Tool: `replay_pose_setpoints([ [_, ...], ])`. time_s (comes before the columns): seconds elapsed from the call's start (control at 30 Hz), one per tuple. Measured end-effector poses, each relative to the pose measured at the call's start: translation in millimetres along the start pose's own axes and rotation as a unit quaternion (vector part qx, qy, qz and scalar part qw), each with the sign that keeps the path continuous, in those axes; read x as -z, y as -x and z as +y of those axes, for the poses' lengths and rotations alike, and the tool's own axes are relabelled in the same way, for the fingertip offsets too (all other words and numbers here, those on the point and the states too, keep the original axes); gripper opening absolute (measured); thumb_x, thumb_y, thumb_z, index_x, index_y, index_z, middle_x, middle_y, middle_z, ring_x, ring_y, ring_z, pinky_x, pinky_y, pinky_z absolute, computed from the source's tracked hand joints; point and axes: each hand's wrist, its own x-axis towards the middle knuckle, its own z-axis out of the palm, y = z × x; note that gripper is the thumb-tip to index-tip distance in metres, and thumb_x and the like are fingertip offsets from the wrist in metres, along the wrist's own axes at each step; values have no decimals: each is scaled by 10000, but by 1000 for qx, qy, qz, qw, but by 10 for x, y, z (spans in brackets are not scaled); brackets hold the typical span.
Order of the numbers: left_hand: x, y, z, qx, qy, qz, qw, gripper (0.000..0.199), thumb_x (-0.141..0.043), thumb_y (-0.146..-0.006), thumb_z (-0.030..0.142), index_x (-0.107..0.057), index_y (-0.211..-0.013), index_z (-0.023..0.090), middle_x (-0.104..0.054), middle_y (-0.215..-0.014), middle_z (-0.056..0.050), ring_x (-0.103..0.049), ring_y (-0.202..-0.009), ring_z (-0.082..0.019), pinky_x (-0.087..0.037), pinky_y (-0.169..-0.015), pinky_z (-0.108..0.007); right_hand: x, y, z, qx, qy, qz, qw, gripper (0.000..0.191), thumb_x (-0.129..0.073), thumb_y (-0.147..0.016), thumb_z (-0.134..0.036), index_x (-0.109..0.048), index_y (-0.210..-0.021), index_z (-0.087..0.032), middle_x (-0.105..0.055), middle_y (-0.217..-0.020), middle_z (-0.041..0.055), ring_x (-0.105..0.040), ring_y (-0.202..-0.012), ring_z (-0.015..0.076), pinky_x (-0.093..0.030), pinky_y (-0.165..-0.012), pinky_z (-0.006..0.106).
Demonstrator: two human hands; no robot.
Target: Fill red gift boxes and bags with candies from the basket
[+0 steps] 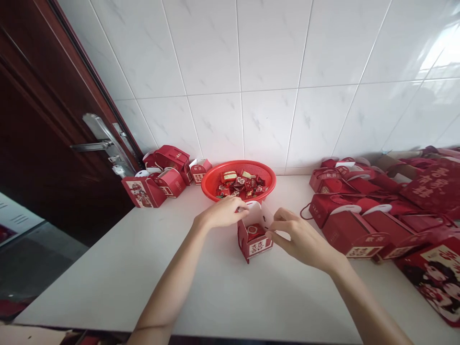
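In the head view a small red gift box (260,245) stands upright on the white table, its top open and its white inner walls showing. Inside lies a red wrapped item (254,232). My left hand (225,211) reaches the box's upper left edge, thumb and fingers closed on the flap there. On the other side my right hand (295,235) pinches the right flap between thumb and fingers. Just behind the box is a red plastic basket (270,173) with several wrapped sweets (240,181) in it.
Several red boxes (172,183) stand at the left by the wall, near a dark door (46,96) with a metal handle (91,146). Many more red boxes (354,232) crowd the right side. White tiles (215,57) line the wall behind the table (215,297).
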Motion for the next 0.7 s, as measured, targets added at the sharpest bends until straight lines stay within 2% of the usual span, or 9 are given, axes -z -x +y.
replay_pose_setpoints([
  [0.13,-104,86,-12,4,40,45,998,457,-429,-977,510,-729,-873,181,-713,-870,-55,-637,-828,-217,-477,-770,-293,-293,168,58,20,-66,152,986,354,-529,-993,-321,-670,-688,-209,-645,-949,95,-635,-764,187,-513,-670,322],
  [0.23,-208,162,-80,-1,134,84,987,469,-376,-992,461,-739,-1000,164,-732,-1030,-87,-643,-1030,-240,-478,-943,-335,-522,207,62,1,-96,256,962,347,-555,-979,-349,-631,-666,-219,-646,-922,89,-652,-778,196,-539,-674,327],
  [0.33,-301,211,-166,-4,215,101,971,409,-402,-932,335,-737,-1097,168,-701,-1231,-101,-581,-1232,-255,-408,-1093,-378,-651,213,33,-10,-126,310,942,327,-594,-953,-372,-611,-662,-222,-623,-898,83,-659,-782,200,-554,-674,326],
  [0.43,-399,226,-208,10,248,118,961,399,-474,-872,305,-712,-1163,173,-671,-1303,-102,-559,-1277,-260,-400,-1116,-398,-692,214,9,-9,-158,306,939,314,-582,-955,-361,-591,-676,-220,-642,-934,96,-674,-843,213,-559,-713,330],
  [0.57,-581,215,-187,11,286,154,946,420,-565,-900,407,-657,-1249,193,-635,-1354,-111,-537,-1315,-257,-436,-1095,-398,-727,229,21,-18,-207,253,945,270,-501,-996,-356,-550,-764,-228,-707,-1043,116,-697,-918,227,-558,-780,344],
  [0.7,-751,195,-135,-7,294,187,937,473,-632,-899,436,-617,-1314,210,-624,-1364,-115,-545,-1309,-252,-433,-1109,-413,-773,245,32,-40,-216,207,953,254,-437,-1022,-388,-536,-844,-236,-738,-1045,105,-698,-932,233,-550,-821,359],
])
